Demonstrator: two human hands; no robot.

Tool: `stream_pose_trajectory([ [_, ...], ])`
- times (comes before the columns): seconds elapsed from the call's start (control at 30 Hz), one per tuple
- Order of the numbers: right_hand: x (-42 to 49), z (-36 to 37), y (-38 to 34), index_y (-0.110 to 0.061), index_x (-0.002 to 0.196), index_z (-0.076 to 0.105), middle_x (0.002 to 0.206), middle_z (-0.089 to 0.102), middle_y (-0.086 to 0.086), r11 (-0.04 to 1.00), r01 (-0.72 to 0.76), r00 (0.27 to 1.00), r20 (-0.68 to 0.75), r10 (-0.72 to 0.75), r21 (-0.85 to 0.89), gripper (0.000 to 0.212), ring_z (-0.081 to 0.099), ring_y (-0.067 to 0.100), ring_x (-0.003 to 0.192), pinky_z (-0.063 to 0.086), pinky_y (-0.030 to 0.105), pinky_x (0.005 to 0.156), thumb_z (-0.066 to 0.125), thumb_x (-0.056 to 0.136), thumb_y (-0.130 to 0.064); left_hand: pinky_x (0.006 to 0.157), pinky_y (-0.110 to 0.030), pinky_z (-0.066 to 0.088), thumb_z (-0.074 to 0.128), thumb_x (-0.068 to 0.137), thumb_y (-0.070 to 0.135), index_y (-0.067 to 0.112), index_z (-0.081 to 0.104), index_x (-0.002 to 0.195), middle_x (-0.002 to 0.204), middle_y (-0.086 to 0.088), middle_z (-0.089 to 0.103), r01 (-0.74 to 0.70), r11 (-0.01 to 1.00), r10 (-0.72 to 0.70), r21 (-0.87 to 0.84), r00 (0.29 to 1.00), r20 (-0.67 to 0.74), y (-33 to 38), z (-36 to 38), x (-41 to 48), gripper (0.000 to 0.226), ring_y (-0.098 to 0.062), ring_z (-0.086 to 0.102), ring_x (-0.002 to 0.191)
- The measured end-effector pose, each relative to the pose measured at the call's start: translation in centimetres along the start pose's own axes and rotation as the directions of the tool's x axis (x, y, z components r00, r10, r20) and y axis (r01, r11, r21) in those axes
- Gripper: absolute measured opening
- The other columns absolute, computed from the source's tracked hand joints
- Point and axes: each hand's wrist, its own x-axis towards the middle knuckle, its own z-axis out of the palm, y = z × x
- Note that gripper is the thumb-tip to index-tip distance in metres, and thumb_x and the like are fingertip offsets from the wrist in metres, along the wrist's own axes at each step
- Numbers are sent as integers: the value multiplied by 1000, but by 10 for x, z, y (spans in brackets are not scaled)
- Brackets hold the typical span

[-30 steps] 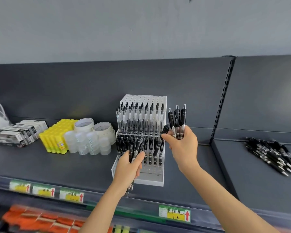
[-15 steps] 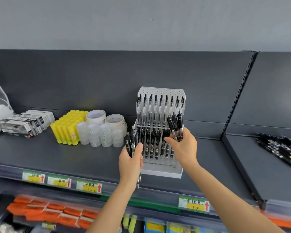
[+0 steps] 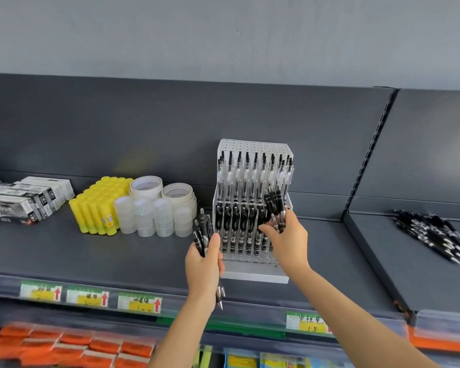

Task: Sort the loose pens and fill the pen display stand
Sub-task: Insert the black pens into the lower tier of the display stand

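A clear acrylic pen display stand (image 3: 252, 272) stands on the dark shelf, its upper tier filled with clear pens and its lower tier with black pens. My left hand (image 3: 203, 266) grips a bundle of black pens (image 3: 203, 229) just left of the stand, their tips poking out below my wrist. My right hand (image 3: 287, 240) holds a few black pens (image 3: 275, 205) upright against the stand's lower right slots. A pile of loose black pens (image 3: 433, 237) lies on the neighbouring shelf at the right.
Left of the stand sit rolls of tape (image 3: 157, 211), yellow glue sticks (image 3: 97, 205) and boxed goods (image 3: 24, 200). A shelf divider (image 3: 367, 261) separates the right bay. Price labels (image 3: 138, 301) line the shelf's front edge; orange packs (image 3: 64, 346) fill the shelf below.
My right hand has lowered its pens from above the stand down to the lower right slots. My left hand moved left of the stand. The view shifted left.
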Motion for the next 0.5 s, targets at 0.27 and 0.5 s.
stream_pose_trajectory([
  [0.27,-8,-22,-4,-11,80,56,60,47,4,682,-479,876,244,416,553,15,37,15,49,32,29,49,62,88,-23,54,-32,41,66,86,17,2,53,81,47,-6,43,-15,998,3,59,981,193,3,16,-12,21,-17,37,45],
  [0.5,-21,-33,-11,-8,84,63,55,54,-5,672,-462,885,353,304,579,20,43,10,48,36,23,47,67,88,-27,50,-27,40,73,82,31,-6,41,133,45,-3,48,78,991,-112,109,928,354,3,41,-21,70,-13,41,42],
])
